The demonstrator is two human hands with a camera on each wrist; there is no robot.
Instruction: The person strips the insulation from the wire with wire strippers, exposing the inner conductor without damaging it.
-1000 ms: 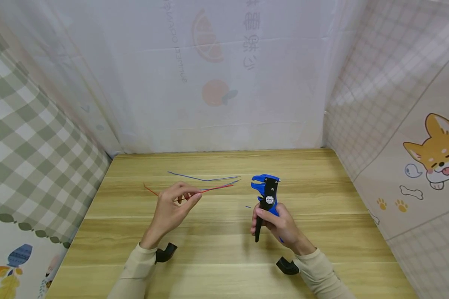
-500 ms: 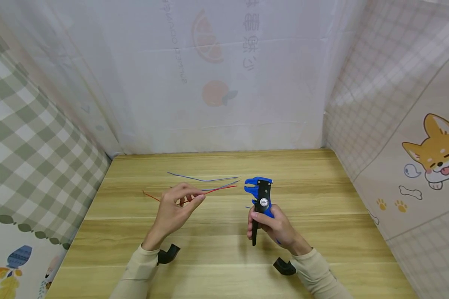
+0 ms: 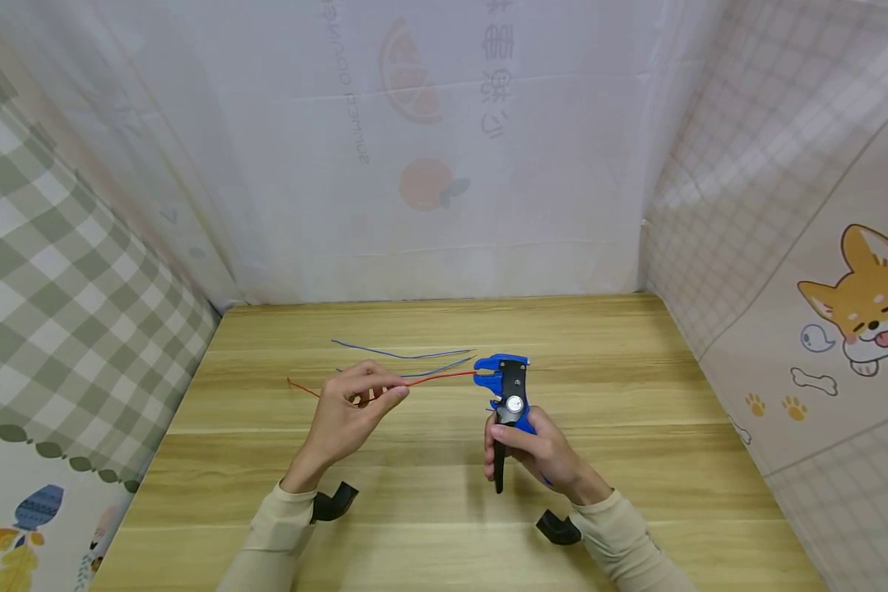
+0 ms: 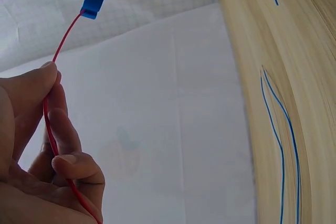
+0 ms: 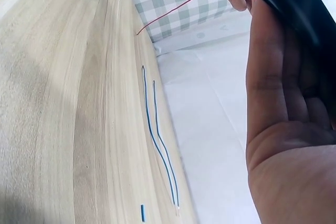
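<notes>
My left hand [image 3: 351, 415] pinches a red wire [image 3: 440, 376] between thumb and forefinger. In the left wrist view the wire [image 4: 66, 36] runs back across the palm under a curled finger. Its front end meets the blue jaws of a blue and black wire stripper [image 3: 513, 386]. My right hand [image 3: 536, 448] grips the stripper's handles, head pointing away from me and mouth facing left. The black handle [image 5: 302, 11] covers part of the fingers in the right wrist view. The wire's tail rises behind the left hand.
Two blue wires [image 3: 407, 357] with bared ends lie side by side on the wooden table [image 3: 599, 329] behind the hands. A short blue offcut [image 5: 142, 213] lies near their bared ends. Patterned cloth walls stand at the back and both sides.
The right hand has moved the wire stripper left towards the red wire. The left hand has shifted slightly right, and the wire's end, apart before, now meets the stripper's jaws.
</notes>
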